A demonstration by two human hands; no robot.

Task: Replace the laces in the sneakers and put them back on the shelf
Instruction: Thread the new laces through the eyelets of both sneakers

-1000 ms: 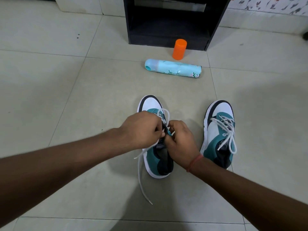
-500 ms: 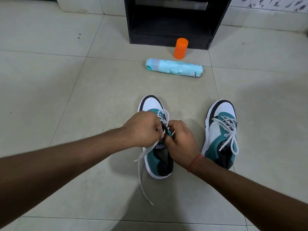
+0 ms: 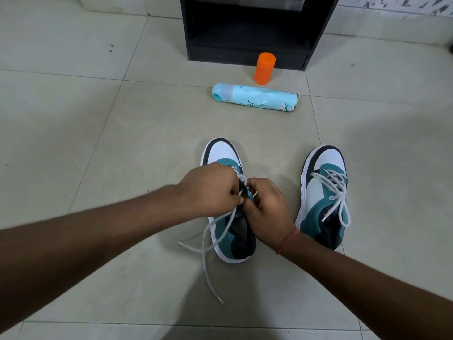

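Observation:
Two white, teal and black sneakers stand on the tiled floor, toes pointing away from me. The left sneaker [image 3: 221, 153] has both my hands over its eyelets. My left hand [image 3: 210, 190] pinches its white lace [image 3: 208, 266], whose loose ends trail onto the floor to the left. My right hand [image 3: 266, 207] has curled fingers at the tongue and pinches the lace there. The right sneaker [image 3: 323, 200] stands apart, fully laced with a tied white lace. The black shelf [image 3: 247, 30] stands at the back.
A light blue spray can [image 3: 255, 97] lies on its side between the sneakers and the shelf. An orange cap [image 3: 264, 67] stands upright just in front of the shelf. Beige floor tiles [image 3: 85, 119] spread to the left and right.
My hands stay at the eyelets of the left sneaker. A second loose lace end now sticks out to the left on the floor.

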